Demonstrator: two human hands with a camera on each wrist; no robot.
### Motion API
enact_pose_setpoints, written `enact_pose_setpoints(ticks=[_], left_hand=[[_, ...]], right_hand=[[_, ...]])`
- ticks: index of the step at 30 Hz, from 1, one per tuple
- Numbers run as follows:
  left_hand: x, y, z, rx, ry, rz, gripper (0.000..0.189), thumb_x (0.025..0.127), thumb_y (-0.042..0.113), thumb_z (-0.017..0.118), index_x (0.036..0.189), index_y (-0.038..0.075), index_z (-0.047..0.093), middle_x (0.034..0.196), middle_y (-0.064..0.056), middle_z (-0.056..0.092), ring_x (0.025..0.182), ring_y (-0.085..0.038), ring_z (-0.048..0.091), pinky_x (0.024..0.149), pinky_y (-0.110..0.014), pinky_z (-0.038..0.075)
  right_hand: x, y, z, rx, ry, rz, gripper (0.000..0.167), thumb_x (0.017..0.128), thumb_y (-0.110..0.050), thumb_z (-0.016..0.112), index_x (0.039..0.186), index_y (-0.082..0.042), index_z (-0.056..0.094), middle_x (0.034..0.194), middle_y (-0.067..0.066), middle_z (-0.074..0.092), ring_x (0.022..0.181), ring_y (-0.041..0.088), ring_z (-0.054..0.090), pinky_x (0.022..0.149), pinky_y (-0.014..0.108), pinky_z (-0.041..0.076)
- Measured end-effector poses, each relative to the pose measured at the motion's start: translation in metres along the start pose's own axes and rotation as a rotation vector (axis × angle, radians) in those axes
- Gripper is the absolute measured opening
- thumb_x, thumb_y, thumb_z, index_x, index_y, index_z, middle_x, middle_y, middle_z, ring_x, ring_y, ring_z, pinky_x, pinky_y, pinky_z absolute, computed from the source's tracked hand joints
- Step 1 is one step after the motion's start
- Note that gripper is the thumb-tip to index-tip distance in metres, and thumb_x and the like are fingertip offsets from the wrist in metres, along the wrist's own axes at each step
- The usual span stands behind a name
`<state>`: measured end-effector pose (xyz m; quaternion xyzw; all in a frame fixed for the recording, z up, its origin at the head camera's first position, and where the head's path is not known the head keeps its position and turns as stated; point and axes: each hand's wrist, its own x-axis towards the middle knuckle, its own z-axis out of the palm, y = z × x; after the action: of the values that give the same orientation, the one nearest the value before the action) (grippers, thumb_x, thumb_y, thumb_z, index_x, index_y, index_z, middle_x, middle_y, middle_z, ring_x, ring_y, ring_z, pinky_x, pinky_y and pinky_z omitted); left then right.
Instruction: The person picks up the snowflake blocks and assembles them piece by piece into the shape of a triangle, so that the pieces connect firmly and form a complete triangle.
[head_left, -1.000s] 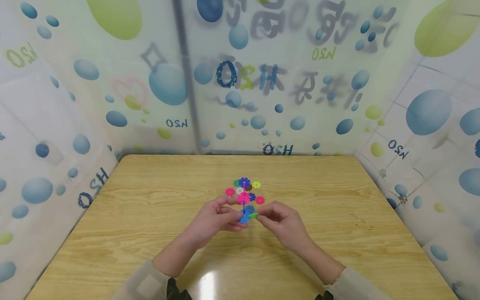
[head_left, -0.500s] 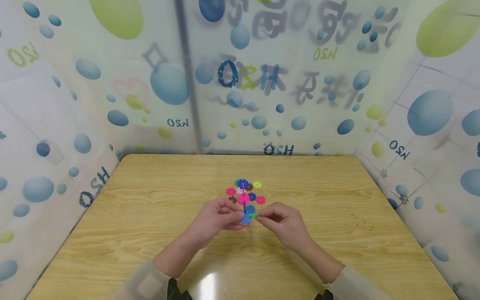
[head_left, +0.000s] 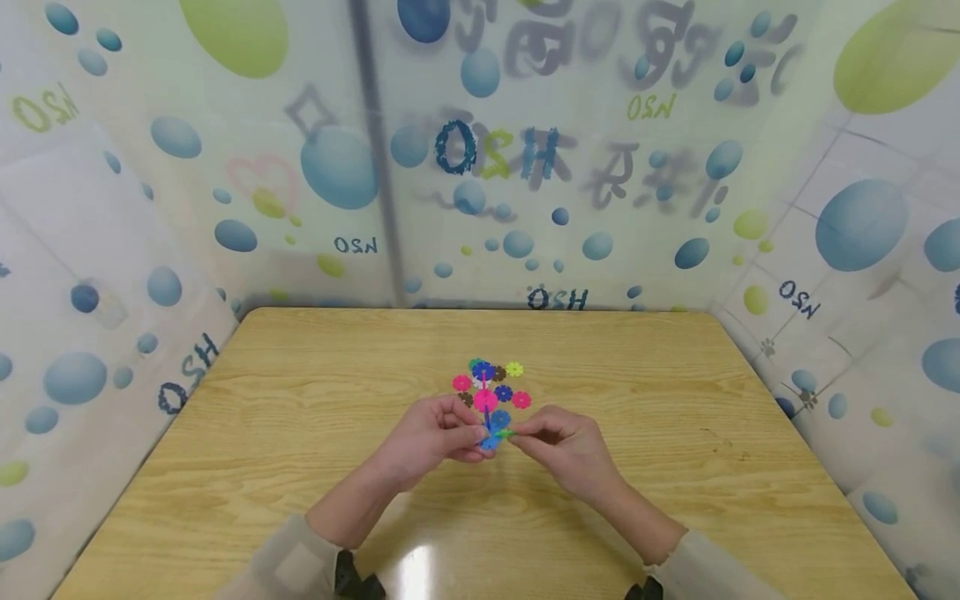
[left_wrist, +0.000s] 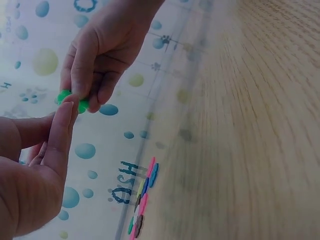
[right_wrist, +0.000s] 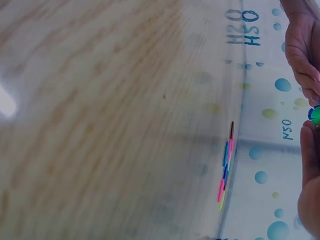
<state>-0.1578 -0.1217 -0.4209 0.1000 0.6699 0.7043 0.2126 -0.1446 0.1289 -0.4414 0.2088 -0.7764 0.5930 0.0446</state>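
Note:
My left hand (head_left: pixel 429 437) grips a chain of slotted plastic snowflake discs by its lower end, between thumb and fingers. A light blue disc (head_left: pixel 491 443) shows at those fingertips; a pink disc (head_left: pixel 485 401) and a dark blue disc (head_left: pixel 483 371) stand above it, with edge-on discs between. My right hand (head_left: pixel 566 446) pinches a green snowflake disc (head_left: pixel 503 434) against the right side of the light blue disc. In the left wrist view, fingers cover part of the green disc (left_wrist: pixel 83 106). Whether its slot is engaged cannot be seen.
Behind the hands, loose snowflake discs lie on the wooden table (head_left: pixel 315 375), among them pink (head_left: pixel 521 400), yellow (head_left: pixel 513 368), brown (head_left: pixel 465 400) and blue (head_left: pixel 501 418). A printed curtain (head_left: pixel 337 167) hangs around the table's back and sides.
The chain's top has tilted slightly left. The green disc has turned more edge-on and shifted slightly left toward the light blue disc. Both hands keep their holds.

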Motion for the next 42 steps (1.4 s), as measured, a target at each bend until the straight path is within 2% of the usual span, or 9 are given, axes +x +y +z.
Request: enact_pose_setpoints(ticks=[6,12,15,18,25,29,34,42], left_hand=[[-0.001,-0.003,-0.001,0.002,0.003,-0.006,0.012,0.106,0.004,0.071,0.112,-0.004,0.065,0.097,-0.009,0.080,0.091,-0.021,0.083,0.086,-0.034,0.070],[0.001,-0.011,0.000,0.012,0.011,0.022,0.029,0.106,0.011,0.074,0.125,-0.006,0.062,0.103,-0.013,0.082,0.099,-0.030,0.083,0.090,-0.038,0.070],[0.001,-0.012,0.001,0.014,0.014,0.035,0.035,0.105,0.013,0.076,0.129,-0.008,0.062,0.106,-0.014,0.083,0.101,-0.031,0.083,0.090,-0.038,0.070],[0.000,-0.012,0.001,0.004,0.022,0.049,0.034,0.104,0.012,0.076,0.130,-0.007,0.063,0.107,-0.015,0.083,0.098,-0.026,0.083,0.089,-0.038,0.071],[-0.001,-0.012,-0.001,-0.024,0.041,0.063,0.032,0.104,0.006,0.074,0.131,-0.008,0.063,0.109,-0.015,0.081,0.096,-0.021,0.083,0.091,-0.038,0.070],[-0.001,-0.014,-0.002,-0.038,0.042,0.077,0.032,0.104,0.005,0.073,0.130,-0.010,0.062,0.110,-0.016,0.081,0.095,-0.020,0.083,0.090,-0.036,0.070],[-0.002,-0.015,-0.006,-0.015,0.061,0.082,0.031,0.104,0.008,0.074,0.129,-0.007,0.063,0.111,-0.014,0.082,0.097,-0.022,0.083,0.089,-0.039,0.071],[-0.006,-0.013,-0.014,0.006,0.100,0.057,0.032,0.104,0.012,0.076,0.129,-0.003,0.065,0.113,-0.012,0.082,0.099,-0.026,0.084,0.087,-0.040,0.071]], right_hand=[[0.000,0.002,0.000,-0.036,0.001,-0.024,0.009,0.094,-0.005,0.085,0.101,-0.010,0.085,0.093,0.005,0.079,0.084,0.005,0.071,0.076,0.024,0.067],[0.001,0.005,-0.001,-0.078,0.013,-0.049,0.010,0.096,-0.005,0.084,0.101,-0.013,0.084,0.096,0.006,0.080,0.091,0.004,0.073,0.086,0.025,0.068],[0.001,0.005,-0.001,-0.080,0.025,-0.024,0.010,0.096,-0.006,0.084,0.101,-0.014,0.084,0.096,0.004,0.080,0.091,0.004,0.073,0.086,0.025,0.068],[0.002,0.004,-0.001,-0.088,0.027,0.003,0.010,0.096,-0.008,0.085,0.103,-0.016,0.084,0.097,0.000,0.079,0.092,0.006,0.073,0.087,0.025,0.067],[0.006,0.001,-0.001,-0.099,-0.013,0.081,0.010,0.099,-0.015,0.083,0.107,-0.020,0.083,0.103,-0.003,0.078,0.097,0.011,0.072,0.091,0.022,0.065],[0.008,0.001,-0.002,-0.095,-0.041,0.095,0.011,0.100,-0.015,0.083,0.110,-0.020,0.082,0.106,-0.002,0.078,0.099,0.011,0.074,0.091,0.023,0.065],[0.013,0.006,-0.012,-0.174,-0.073,0.130,0.014,0.102,-0.016,0.080,0.116,-0.016,0.081,0.112,-0.001,0.080,0.099,0.012,0.074,0.086,0.023,0.064],[0.034,0.027,-0.034,-0.343,-0.106,0.295,0.015,0.105,-0.017,0.075,0.118,-0.013,0.081,0.111,-0.001,0.080,0.096,0.013,0.068,0.075,0.025,0.058]])
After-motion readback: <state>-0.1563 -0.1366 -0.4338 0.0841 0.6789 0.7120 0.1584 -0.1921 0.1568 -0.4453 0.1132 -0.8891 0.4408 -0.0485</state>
